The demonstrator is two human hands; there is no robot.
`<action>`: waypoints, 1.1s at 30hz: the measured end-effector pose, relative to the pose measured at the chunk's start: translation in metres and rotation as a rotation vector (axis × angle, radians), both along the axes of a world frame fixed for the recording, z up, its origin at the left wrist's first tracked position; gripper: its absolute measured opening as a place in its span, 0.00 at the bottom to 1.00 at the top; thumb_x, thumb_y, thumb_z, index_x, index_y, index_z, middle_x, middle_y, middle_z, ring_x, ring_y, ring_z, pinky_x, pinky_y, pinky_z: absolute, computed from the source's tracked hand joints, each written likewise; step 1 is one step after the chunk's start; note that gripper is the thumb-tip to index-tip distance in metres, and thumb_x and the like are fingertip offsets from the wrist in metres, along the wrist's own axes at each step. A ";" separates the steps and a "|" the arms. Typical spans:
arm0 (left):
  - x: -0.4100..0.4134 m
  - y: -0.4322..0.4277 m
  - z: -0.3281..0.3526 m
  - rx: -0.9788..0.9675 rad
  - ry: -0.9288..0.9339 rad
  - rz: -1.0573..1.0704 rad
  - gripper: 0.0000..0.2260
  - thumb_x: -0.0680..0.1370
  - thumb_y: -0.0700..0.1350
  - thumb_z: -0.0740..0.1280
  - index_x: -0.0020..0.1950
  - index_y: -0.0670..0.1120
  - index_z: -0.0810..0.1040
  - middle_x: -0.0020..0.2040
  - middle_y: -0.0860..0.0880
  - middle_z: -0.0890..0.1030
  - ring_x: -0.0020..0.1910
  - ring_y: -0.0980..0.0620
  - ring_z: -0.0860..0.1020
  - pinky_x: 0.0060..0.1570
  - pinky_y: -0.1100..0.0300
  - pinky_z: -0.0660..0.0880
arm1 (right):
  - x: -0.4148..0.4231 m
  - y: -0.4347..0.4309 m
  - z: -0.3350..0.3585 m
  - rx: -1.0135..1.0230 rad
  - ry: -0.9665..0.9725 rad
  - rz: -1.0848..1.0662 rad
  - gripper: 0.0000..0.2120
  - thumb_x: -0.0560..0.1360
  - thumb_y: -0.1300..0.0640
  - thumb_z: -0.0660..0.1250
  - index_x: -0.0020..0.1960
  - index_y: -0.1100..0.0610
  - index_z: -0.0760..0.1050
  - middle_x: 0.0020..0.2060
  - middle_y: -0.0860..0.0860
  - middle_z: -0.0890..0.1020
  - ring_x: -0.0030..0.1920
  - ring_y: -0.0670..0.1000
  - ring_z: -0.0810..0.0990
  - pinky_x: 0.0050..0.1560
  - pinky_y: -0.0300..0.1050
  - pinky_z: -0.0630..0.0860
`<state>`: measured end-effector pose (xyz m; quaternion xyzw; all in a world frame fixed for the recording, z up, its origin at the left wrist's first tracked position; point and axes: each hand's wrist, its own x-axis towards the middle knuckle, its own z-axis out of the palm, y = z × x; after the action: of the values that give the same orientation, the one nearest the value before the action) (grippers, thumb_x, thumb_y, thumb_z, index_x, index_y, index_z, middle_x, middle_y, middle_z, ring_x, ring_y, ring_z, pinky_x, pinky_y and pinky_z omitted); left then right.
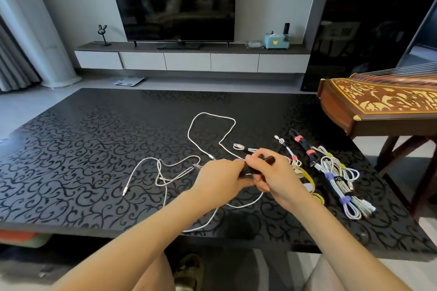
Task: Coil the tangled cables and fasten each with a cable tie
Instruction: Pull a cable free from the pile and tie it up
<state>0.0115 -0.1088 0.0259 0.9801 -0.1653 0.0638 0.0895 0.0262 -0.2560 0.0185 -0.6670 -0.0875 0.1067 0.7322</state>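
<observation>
My left hand (221,176) and my right hand (274,176) meet over the middle of the black patterned table (82,149). Both grip a small dark bundle (267,159), a coiled cable with a dark strap, I cannot tell exactly. A long loose white cable (214,114) loops behind my hands and trails under them toward the front edge. A second tangled white cable (163,172) lies to the left. On the right lie tied coils: a dark one with pink ties (303,146) and white ones with purple ties (340,186). A yellow flat cable (307,178) shows beside my right hand.
A wooden zither (378,104) on a stand stands at the table's right far corner. Beyond the table are a TV (175,0) on a low cabinet (189,60) and a scale on the floor. The table's front edge runs just above my knees.
</observation>
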 end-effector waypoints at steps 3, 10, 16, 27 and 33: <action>0.002 -0.002 -0.020 -0.355 0.242 -0.044 0.26 0.70 0.69 0.60 0.54 0.50 0.75 0.42 0.54 0.80 0.42 0.54 0.77 0.42 0.60 0.69 | 0.009 -0.009 -0.021 0.072 0.101 0.004 0.12 0.78 0.61 0.64 0.36 0.60 0.71 0.21 0.55 0.66 0.17 0.47 0.60 0.24 0.36 0.57; 0.035 -0.013 -0.058 -0.816 0.490 -0.074 0.19 0.83 0.54 0.52 0.49 0.43 0.77 0.32 0.54 0.68 0.28 0.61 0.64 0.33 0.66 0.64 | 0.033 -0.021 -0.052 0.077 0.130 0.022 0.09 0.77 0.61 0.64 0.40 0.62 0.70 0.23 0.55 0.68 0.18 0.47 0.61 0.23 0.34 0.54; 0.056 -0.026 -0.073 -0.849 0.456 -0.060 0.15 0.83 0.44 0.55 0.37 0.44 0.69 0.28 0.54 0.67 0.26 0.57 0.65 0.30 0.65 0.65 | 0.045 -0.024 -0.051 -0.009 0.231 -0.001 0.14 0.78 0.52 0.64 0.39 0.60 0.68 0.24 0.51 0.70 0.18 0.46 0.65 0.22 0.37 0.55; 0.086 0.001 -0.055 -2.004 0.712 0.241 0.18 0.84 0.53 0.48 0.38 0.48 0.64 0.22 0.56 0.60 0.16 0.61 0.57 0.15 0.69 0.54 | 0.085 -0.095 -0.054 -1.351 -0.361 -0.398 0.14 0.77 0.58 0.64 0.59 0.45 0.79 0.50 0.53 0.77 0.55 0.58 0.73 0.49 0.50 0.72; 0.078 0.004 -0.052 -1.894 0.731 0.206 0.17 0.83 0.54 0.49 0.38 0.48 0.65 0.24 0.56 0.59 0.18 0.60 0.57 0.18 0.69 0.53 | 0.094 -0.087 -0.069 -1.534 -0.363 -0.307 0.07 0.76 0.53 0.66 0.49 0.46 0.83 0.44 0.52 0.76 0.51 0.58 0.73 0.47 0.49 0.69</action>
<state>0.0894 -0.1045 -0.0261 0.4756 0.0757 -0.1272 0.8671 0.1200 -0.3433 -0.0502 -0.9958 -0.0148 -0.0751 0.0506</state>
